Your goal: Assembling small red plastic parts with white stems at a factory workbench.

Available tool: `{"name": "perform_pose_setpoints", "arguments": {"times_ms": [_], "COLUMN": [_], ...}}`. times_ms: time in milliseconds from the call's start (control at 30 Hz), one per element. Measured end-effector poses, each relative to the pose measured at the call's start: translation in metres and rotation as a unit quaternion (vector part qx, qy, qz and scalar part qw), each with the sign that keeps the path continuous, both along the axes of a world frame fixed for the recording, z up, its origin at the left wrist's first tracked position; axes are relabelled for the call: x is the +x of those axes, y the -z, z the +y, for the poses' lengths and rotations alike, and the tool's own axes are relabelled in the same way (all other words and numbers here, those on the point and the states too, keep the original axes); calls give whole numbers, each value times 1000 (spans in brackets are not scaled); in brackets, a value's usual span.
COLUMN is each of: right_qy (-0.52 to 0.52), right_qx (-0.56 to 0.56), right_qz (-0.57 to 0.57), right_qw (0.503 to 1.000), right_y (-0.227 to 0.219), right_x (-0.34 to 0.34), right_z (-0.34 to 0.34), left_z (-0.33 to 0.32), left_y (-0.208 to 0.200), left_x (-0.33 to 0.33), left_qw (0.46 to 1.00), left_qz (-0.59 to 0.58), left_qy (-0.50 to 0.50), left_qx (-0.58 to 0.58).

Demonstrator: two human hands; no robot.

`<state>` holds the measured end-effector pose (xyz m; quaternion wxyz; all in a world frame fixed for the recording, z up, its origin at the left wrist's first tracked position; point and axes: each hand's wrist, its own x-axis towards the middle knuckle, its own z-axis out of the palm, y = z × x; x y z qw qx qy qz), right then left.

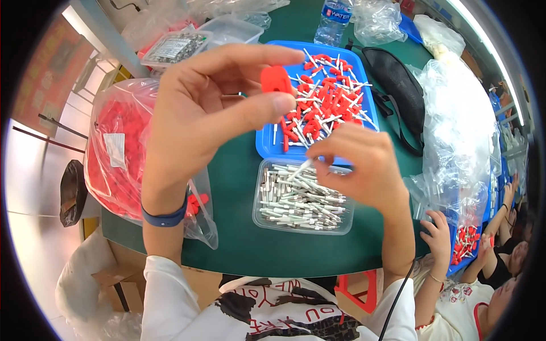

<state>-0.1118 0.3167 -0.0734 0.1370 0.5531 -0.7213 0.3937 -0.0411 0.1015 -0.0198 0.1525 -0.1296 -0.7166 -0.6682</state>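
My left hand (199,108) is raised over the table and pinches a small red plastic piece (276,79) with a hole in it between thumb and fingers. Lower and to the right, my right hand (364,165), slightly blurred, grips a thin white stick (300,169) by one end. Below it stands a clear plastic box (257,215) full of similar white sticks with metallic ends. Behind both, a blue tray (265,146) carries a heap of red pieces with white sticks in them. A clear bag (122,148) of red pieces lies left of my left forearm.
At the back stand a water bottle (334,23) and clear tubs (230,29), one holding small metallic parts (173,46). A black pouch (395,79) with a strap and plastic bags (455,125) lie right. Another person's hand (437,233) is near the table's right edge, beside another blue tray (456,262).
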Motion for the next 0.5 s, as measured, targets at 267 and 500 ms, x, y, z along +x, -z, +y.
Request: {"name": "perform_pose_setpoints", "arguments": {"times_ms": [267,500], "right_qy": [-22,6], "right_qx": [-122,-158], "right_qz": [-343,-401], "right_qw": [931,902], "right_y": [-13,-18], "right_x": [-7,-3], "right_z": [15,12], "left_z": [1,14], "left_y": [18,35], "left_x": [-13,-17], "left_qw": [996,991], "left_qz": [-41,-83], "left_qy": [36,84], "left_qx": [70,67]}}
